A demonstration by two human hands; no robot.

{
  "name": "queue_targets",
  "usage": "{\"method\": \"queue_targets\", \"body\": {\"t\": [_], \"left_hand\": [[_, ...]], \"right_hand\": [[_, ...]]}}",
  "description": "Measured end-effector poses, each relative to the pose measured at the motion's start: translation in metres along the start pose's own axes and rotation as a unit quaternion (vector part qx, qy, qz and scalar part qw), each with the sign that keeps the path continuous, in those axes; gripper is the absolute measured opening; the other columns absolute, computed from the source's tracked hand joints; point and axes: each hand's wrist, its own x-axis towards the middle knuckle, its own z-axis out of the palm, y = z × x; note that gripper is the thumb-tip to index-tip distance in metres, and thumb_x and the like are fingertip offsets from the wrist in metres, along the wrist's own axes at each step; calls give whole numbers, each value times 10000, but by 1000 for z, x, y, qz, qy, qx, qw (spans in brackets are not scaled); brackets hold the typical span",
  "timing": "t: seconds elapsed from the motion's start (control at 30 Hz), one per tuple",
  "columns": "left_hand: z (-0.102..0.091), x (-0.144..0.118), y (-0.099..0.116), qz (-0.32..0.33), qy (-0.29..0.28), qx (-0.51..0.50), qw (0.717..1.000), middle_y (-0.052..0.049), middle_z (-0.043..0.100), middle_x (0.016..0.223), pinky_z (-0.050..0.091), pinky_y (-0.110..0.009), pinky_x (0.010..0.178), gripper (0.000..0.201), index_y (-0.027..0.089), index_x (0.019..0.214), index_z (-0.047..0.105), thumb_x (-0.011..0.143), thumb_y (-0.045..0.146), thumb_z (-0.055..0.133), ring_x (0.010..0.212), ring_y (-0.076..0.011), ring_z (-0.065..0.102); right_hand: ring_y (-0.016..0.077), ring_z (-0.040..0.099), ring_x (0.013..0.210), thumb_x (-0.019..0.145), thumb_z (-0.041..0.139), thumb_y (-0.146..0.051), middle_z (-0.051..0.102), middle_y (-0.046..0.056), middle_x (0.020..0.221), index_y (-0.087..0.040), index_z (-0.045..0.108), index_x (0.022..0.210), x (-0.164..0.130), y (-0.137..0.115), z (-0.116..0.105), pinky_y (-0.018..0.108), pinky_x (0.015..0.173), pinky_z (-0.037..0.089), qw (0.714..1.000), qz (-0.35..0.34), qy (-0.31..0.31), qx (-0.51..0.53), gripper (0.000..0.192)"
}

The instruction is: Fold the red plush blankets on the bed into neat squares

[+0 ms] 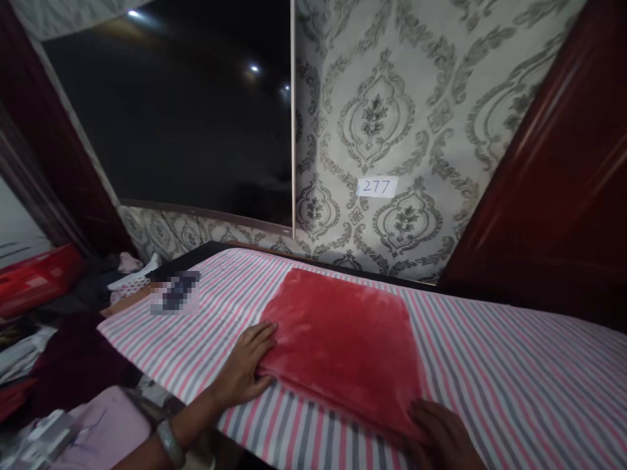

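Observation:
A folded piece of plush red fabric [337, 339], like a blanket, lies flat on the striped cover [494, 365]. My left hand [245, 365] rests at its left front corner. The fingers stretch over the left edge, and the thumb sits apart at the front fold. At the right front corner is my right hand [443, 431], its fingers over the fabric's edge. The right thumb is low and dim, and the corner appears to be between it and the fingers. A band [170, 444] circles my left wrist.
A dark screen [181, 117] hangs behind the table, beside patterned wallpaper with a paper label [377, 187] reading 277. A blurred-out item [175, 293] lies on the cover's left part. Clothes and a red bag [39, 277] are heaped at left. A pink item [105, 424] stands lower left.

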Motion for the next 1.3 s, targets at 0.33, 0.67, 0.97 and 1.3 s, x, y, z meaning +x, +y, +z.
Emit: {"method": "queue_targets", "body": {"t": [0.33,0.67,0.97,1.3], "left_hand": [[9,-12,-12,-50,84,-76,992,-189,492,1490,394,-534,1087,354,182,1238,579,892,260,566,1376,-334,450],[3,45,-50,-486,59,-480,728,-76,732,878,521,-312,735,379,144,1067,682,739,334,670,807,-218,674],[13,111,-85,-448,-61,-635,626,-42,736,707,541,-291,649,389,139,907,708,521,100,733,670,-209,702],[64,166,-124,-495,-35,-604,624,-54,728,676,554,-307,608,396,124,864,677,524,138,879,624,-223,703]], "right_hand": [[248,687,1006,919,570,-415,721,78,1072,-244,703,1036,15,-27,-15,372,850,580,989,143,-14,30,246],[297,685,1011,748,551,-606,745,123,1077,-184,700,1049,51,-16,-4,404,869,553,881,451,44,138,540],[238,680,708,665,630,-584,738,79,849,-177,720,989,83,31,17,358,596,547,804,521,38,283,528],[168,577,573,627,587,-625,665,58,739,-200,651,833,159,71,41,295,515,449,799,529,42,282,477]]}}
